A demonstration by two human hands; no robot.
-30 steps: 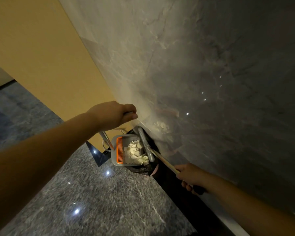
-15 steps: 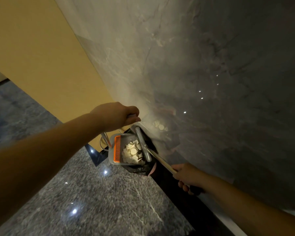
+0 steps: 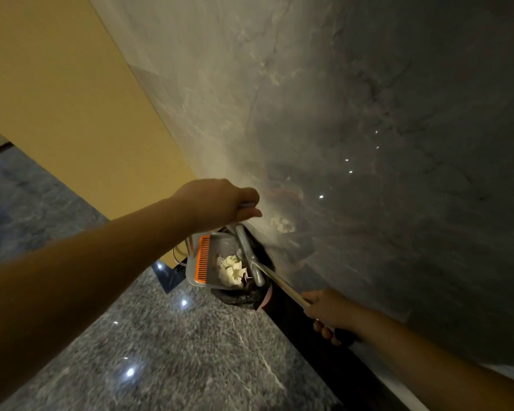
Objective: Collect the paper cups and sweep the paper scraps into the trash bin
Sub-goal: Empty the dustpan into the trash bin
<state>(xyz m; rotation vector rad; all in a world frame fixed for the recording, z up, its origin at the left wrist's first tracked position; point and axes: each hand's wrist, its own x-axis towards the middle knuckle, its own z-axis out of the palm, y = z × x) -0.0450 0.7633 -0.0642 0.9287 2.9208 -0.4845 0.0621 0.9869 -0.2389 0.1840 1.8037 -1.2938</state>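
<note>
The left hand (image 3: 217, 203) grips the grey plastic dustpan (image 3: 211, 262) handle, tilting white paper scraps (image 3: 230, 269) toward the black-lined trash bin (image 3: 241, 296) just below; the right hand (image 3: 328, 310) grips the metal broom handle (image 3: 279, 281).

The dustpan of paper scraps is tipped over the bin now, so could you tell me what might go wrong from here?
1. The paper scraps sit piled at the dustpan edge; some could miss the black-lined trash bin and land on the floor.
2. The broom head crowds the opening and might flick scraps out.
</note>
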